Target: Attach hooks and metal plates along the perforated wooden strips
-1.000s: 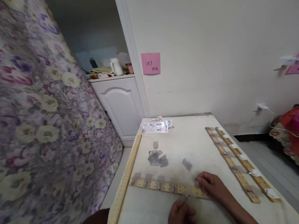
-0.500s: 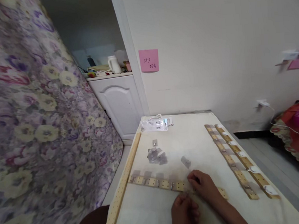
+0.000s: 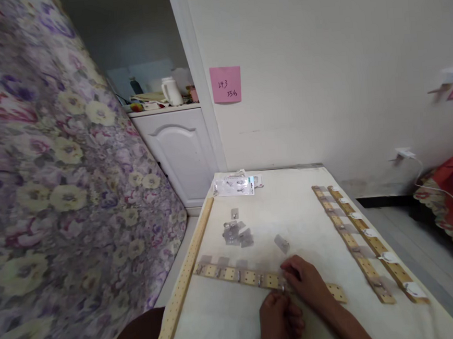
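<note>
A clear adhesive hook (image 3: pixel 283 287) with a small metal hook lies across the perforated wooden strip (image 3: pixel 249 278) nearest me. My left hand (image 3: pixel 277 314) is closed, its fingertips pinched at the near side of this hook. From the right, my right hand (image 3: pixel 308 283) reaches over the strip, thumb and forefinger drawn together at the hook's far side; its other fingers are curled. Several similar clear hooks sit in a row along the strip to the left. The strip's right part passes under my right hand and wrist.
Loose clear hooks form a pile (image 3: pixel 233 234), with a single hook (image 3: pixel 282 243) nearer my hands. A bare perforated strip (image 3: pixel 187 266) runs along the left edge. On the right lie a strip with clear hooks (image 3: pixel 352 243) and a strip with white hooks (image 3: pixel 377 244). Packaging (image 3: pixel 233 186) lies at the back.
The metal part of the hook between my hands now shows more plainly above my left fingertips. My right fingers have shifted slightly left; the view has tilted a little.
</note>
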Demonstrator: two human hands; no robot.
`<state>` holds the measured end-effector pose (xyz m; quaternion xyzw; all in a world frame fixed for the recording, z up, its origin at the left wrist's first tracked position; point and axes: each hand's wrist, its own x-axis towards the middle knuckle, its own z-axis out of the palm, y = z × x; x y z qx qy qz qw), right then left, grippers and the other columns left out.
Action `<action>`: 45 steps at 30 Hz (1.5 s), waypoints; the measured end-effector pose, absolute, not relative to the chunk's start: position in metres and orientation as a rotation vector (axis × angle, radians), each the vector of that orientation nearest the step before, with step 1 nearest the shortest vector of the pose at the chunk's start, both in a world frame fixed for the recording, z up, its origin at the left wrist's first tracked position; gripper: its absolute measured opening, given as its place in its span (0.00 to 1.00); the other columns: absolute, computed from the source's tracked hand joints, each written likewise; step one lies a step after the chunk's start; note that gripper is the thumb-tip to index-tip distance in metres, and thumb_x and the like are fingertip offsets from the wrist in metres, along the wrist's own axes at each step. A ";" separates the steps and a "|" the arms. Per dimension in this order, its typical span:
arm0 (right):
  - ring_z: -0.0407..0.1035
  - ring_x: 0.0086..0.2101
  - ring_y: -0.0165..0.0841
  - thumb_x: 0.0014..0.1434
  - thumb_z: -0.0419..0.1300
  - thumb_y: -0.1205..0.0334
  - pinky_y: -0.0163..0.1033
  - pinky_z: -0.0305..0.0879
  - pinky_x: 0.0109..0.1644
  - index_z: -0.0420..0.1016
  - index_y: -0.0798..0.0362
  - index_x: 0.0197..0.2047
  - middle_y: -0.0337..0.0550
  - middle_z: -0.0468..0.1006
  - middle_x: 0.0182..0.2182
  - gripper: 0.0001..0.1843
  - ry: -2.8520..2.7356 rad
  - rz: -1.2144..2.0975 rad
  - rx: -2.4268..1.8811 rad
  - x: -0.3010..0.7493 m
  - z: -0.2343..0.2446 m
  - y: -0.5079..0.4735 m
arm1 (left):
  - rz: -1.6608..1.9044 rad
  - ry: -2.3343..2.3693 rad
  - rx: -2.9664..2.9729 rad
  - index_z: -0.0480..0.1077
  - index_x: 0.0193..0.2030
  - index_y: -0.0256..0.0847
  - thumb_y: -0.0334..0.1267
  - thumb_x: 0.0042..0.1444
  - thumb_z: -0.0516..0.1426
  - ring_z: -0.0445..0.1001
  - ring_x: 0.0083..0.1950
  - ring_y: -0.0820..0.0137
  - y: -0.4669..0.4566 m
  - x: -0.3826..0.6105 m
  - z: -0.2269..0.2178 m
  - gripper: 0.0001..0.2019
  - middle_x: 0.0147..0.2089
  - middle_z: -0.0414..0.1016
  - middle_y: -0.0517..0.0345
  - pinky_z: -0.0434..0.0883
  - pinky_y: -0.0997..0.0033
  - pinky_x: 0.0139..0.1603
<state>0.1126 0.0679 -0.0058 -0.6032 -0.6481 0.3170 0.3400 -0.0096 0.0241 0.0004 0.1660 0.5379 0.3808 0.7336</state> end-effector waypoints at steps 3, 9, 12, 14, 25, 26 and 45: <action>0.69 0.34 0.34 0.51 0.53 0.65 0.37 0.63 0.40 0.72 0.51 0.37 0.41 0.75 0.33 0.11 -1.693 0.805 -1.577 0.112 -0.006 0.067 | 0.840 1.210 0.382 0.58 0.28 0.42 0.40 0.44 0.54 0.65 0.13 0.77 0.025 -0.009 -0.001 0.08 0.16 0.70 0.64 0.50 0.79 0.14; 0.69 0.37 0.34 0.52 0.53 0.66 0.37 0.63 0.42 0.72 0.51 0.38 0.41 0.76 0.35 0.11 -1.709 0.803 -1.565 0.113 -0.008 0.067 | 0.829 1.226 0.378 0.59 0.28 0.42 0.39 0.45 0.54 0.64 0.12 0.78 0.028 -0.006 0.000 0.07 0.16 0.70 0.64 0.49 0.80 0.14; 0.69 0.39 0.34 0.54 0.52 0.66 0.37 0.63 0.44 0.73 0.50 0.39 0.42 0.75 0.37 0.11 -1.722 0.802 -1.542 0.113 -0.007 0.066 | 0.824 1.231 0.392 0.59 0.28 0.41 0.40 0.45 0.54 0.64 0.12 0.78 0.029 -0.006 0.001 0.07 0.16 0.70 0.64 0.50 0.80 0.14; 0.69 0.39 0.34 0.54 0.51 0.65 0.37 0.63 0.45 0.73 0.51 0.39 0.42 0.75 0.37 0.12 -1.720 0.800 -1.527 0.114 -0.007 0.066 | 0.818 1.234 0.389 0.59 0.28 0.41 0.40 0.45 0.54 0.64 0.12 0.78 0.029 -0.006 0.000 0.07 0.15 0.70 0.64 0.50 0.80 0.13; 0.68 0.37 0.33 0.52 0.52 0.67 0.37 0.63 0.43 0.72 0.51 0.42 0.42 0.74 0.37 0.14 -1.756 0.778 -1.513 0.115 -0.004 0.062 | 0.869 1.238 0.421 0.61 0.26 0.40 0.40 0.46 0.54 0.63 0.11 0.79 0.032 -0.005 -0.006 0.07 0.15 0.69 0.64 0.48 0.80 0.13; 0.68 0.37 0.33 0.52 0.52 0.67 0.37 0.63 0.43 0.72 0.50 0.42 0.42 0.74 0.37 0.14 -1.757 0.777 -1.513 0.115 -0.004 0.062 | 0.868 1.245 0.425 0.61 0.26 0.40 0.40 0.46 0.55 0.63 0.11 0.79 0.032 -0.005 -0.006 0.07 0.15 0.69 0.64 0.49 0.80 0.13; 0.68 0.36 0.32 0.51 0.53 0.66 0.35 0.62 0.41 0.71 0.49 0.39 0.39 0.72 0.38 0.11 -1.768 0.784 -1.558 0.113 0.004 0.056 | 0.929 1.259 0.429 0.62 0.23 0.40 0.49 0.42 0.59 0.62 0.12 0.78 0.031 -0.003 -0.007 0.15 0.15 0.68 0.64 0.50 0.79 0.14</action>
